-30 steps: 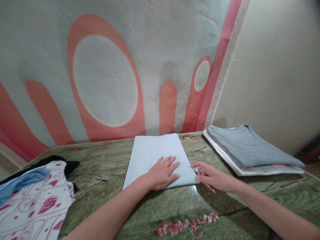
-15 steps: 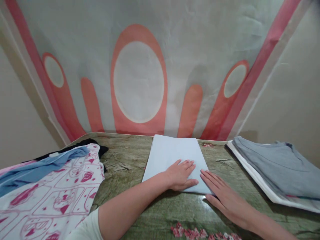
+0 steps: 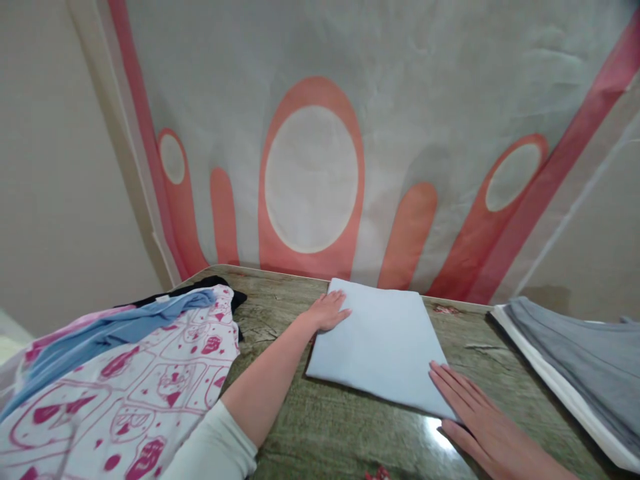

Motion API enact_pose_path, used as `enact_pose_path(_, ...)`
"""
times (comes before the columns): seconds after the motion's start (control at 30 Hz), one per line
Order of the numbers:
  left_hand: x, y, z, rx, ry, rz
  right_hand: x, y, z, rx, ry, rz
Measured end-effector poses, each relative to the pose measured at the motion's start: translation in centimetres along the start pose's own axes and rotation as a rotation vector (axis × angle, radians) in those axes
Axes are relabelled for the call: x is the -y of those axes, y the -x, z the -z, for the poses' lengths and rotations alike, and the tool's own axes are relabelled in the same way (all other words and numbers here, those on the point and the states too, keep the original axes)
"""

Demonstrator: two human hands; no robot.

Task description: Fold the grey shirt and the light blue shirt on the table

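Note:
A folded pale blue cloth lies flat on the green wood-patterned table. My left hand rests on its far left corner, fingers stretched out flat. At the cloth's near right corner lies my right hand, palm down, its fingers together and reaching onto the edge. Neither hand grips anything.
A heap of unfolded clothes in white with pink print, blue, pink and black covers the table's left side. A stack of folded shirts with a grey one on top sits at the right. A banner with red shapes hangs behind the table.
The view has swung left. My left hand slid from the cloth's near edge up to its far left corner. My right hand stays flat at the near right corner.

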State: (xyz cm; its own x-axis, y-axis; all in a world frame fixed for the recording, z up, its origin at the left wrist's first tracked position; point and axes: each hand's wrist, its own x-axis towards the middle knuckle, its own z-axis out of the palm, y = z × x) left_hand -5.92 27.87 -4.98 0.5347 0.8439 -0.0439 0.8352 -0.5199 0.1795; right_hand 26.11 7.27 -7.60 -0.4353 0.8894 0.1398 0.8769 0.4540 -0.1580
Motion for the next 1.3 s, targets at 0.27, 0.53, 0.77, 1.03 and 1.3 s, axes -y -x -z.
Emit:
enact_pose_path(0.27, 1.9, -0.5, -0.5, -0.072, -0.027, 0.142, 0.4, 0.0, 0.7, 0.033, -0.019, -0.034)
enact_pose_path(0.53, 2.4, -1.3, -0.5, -0.103, -0.062, 0.203, 2.2, 0.5, 1.9, 0.106, -0.053, -0.056)
enact_pose_path(0.77, 2.9, -1.9, -0.5, -0.073, -0.114, 0.166, 3.0, 0.8, 3.0, 0.143, -0.089, -0.028)
enact_pose_path(1.03, 2.4, -1.7, -0.4, -0.107, -0.121, 0.153, 0.6, 0.3, 3.0, 0.142, -0.068, -0.077)
enact_pose_path(1.3, 2.3, -1.7, 0.9, -0.31, 0.228, 0.211, -3.0, -2.4, 4.0, -0.065, -0.199, -0.183)
